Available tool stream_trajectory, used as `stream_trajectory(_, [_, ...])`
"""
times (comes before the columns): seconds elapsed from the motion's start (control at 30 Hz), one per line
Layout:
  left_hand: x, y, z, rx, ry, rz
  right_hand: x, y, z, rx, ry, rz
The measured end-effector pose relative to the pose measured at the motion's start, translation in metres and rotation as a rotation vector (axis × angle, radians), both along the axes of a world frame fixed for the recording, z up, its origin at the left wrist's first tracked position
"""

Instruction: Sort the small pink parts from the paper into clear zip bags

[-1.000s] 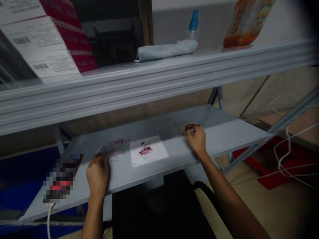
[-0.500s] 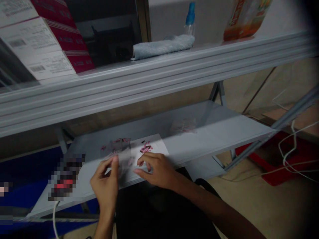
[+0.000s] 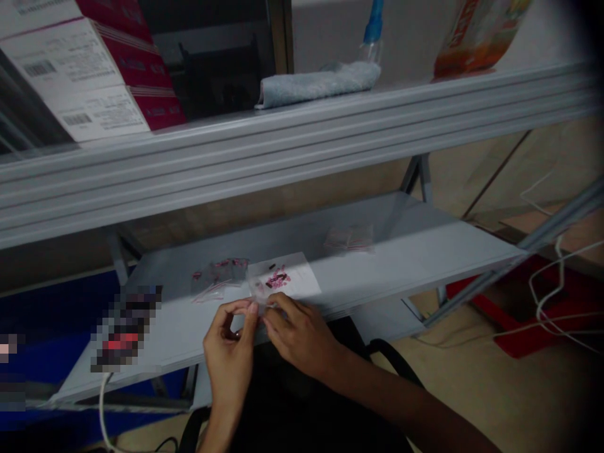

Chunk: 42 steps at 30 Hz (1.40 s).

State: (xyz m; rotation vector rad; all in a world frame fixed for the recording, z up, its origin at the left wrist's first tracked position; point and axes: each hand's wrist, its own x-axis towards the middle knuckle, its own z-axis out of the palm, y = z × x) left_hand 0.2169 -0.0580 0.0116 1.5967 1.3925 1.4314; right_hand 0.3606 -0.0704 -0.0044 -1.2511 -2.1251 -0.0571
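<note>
My left hand (image 3: 231, 346) and my right hand (image 3: 297, 333) meet over the front edge of the lower grey shelf (image 3: 425, 251). Both pinch a small clear plastic bag (image 3: 260, 301) between thumb and fingers. Just behind them lies a white sheet (image 3: 302, 283) with a little heap of pink and dark small parts (image 3: 276, 279). To the left of the sheet rest several clear bags with pink bits (image 3: 218, 277). A stack of empty clear bags (image 3: 349, 239) sits further right on the shelf.
An upper shelf rail (image 3: 302, 151) crosses the view, carrying white and red boxes (image 3: 94, 69), a folded grey cloth (image 3: 316, 85), a spray bottle (image 3: 372, 28) and an orange packet (image 3: 472, 38). White cables (image 3: 552, 296) hang at right over a red object on the floor.
My right hand left the stack of empty bags at right and came to the middle. My left hand moved right to meet it, and both now pinch one clear bag.
</note>
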Motion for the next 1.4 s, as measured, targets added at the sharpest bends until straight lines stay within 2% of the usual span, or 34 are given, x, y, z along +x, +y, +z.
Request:
stream_trajectory(0.13, [0.004, -0.004, 0.006, -0.026, 0.032, -0.039, -0.002, -0.003, -0.002, -0.052, -0.09, -0.04])
stream_trajectory(0.27, [0.005, -0.006, 0.01, -0.05, 0.024, -0.078, 0.001, 0.001, -0.003, -0.098, -0.081, -0.006])
stream_trajectory(0.4, [-0.005, -0.006, 0.014, -0.101, 0.116, -0.21, 0.009, 0.005, 0.006, -0.179, 0.242, 0.102])
stream_trajectory(0.5, [-0.015, -0.005, 0.019, -0.132, 0.21, -0.342, 0.015, 0.004, 0.015, -0.323, 0.513, 0.216])
stream_trajectory(0.6, [-0.022, -0.005, 0.024, -0.141, 0.261, -0.417, 0.018, 0.002, 0.018, -0.438, 0.628, 0.309])
stream_trajectory(0.77, [-0.025, -0.004, 0.024, -0.116, 0.336, -0.455, 0.018, 0.001, 0.014, -0.336, 0.464, 0.314])
stream_trajectory(0.93, [-0.025, -0.005, 0.025, -0.138, 0.356, -0.429, 0.018, 0.002, 0.01, -0.256, 0.334, 0.303])
stream_trajectory(1.13, [-0.025, -0.006, 0.03, -0.221, 0.259, -0.509, 0.021, 0.004, 0.016, -0.369, 0.433, 0.374])
stream_trajectory(1.23, [-0.026, -0.006, 0.031, -0.293, 0.148, -0.562, 0.024, 0.005, 0.02, -0.407, 0.466, 0.428])
stream_trajectory(1.33, [-0.028, -0.004, 0.032, -0.361, 0.035, -0.629, 0.026, 0.005, 0.021, -0.376, 0.41, 0.457])
stream_trajectory(1.4, [-0.031, -0.001, 0.031, -0.377, 0.039, -0.632, 0.027, 0.003, 0.021, -0.355, 0.338, 0.455])
